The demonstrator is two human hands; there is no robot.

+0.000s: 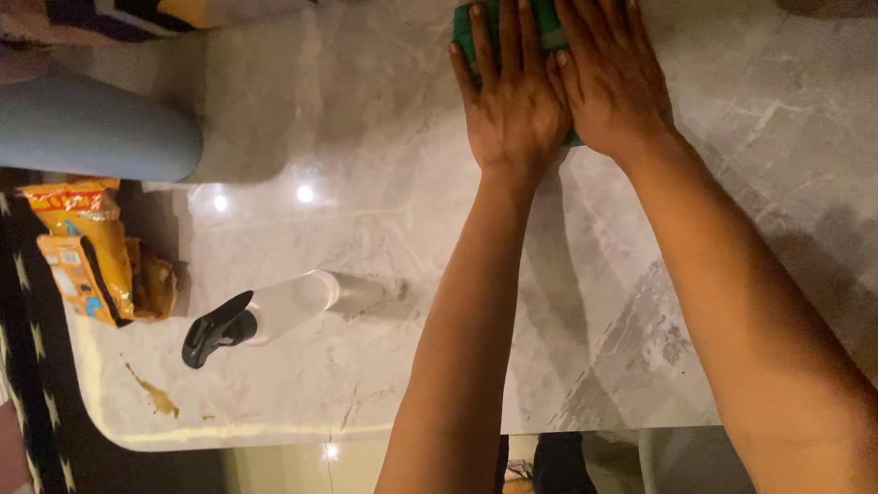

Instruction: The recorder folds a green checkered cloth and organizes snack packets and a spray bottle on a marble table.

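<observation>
- At the far edge of the pale grey marbled surface [378, 220] lies a green cloth [545, 16], folded flat into a rough rectangle, with a lighter stripe showing across its weave between the hands.
- Both hands rest on top of the cloth, side by side and touching at the thumbs.
- On the cloth's left part, the left hand [513, 98] lies palm down, its fingers [507, 23] stretched out flat and slightly spread, gripping nothing.
- On the right part, the right hand [610, 78] lies the same way, palm down, fingers [587, 14] extended and flat, pressing rather than clasping.
- Most of the cloth is hidden under the hands; only its top left corner, a strip between the fingers and a sliver near the right wrist show.
- Well apart from the cloth, toward the near left of the surface, a white spray bottle [282, 310] with a black trigger head lies on its side.
- Beside the surface's left edge sit crumpled orange and yellow snack packets [94, 255].
- Near the bottle, close to the front edge, a brownish smear [154, 394] marks the surface.
- Beyond the packets a pale blue rounded object [72, 126] shows; what it is cannot be told.
</observation>
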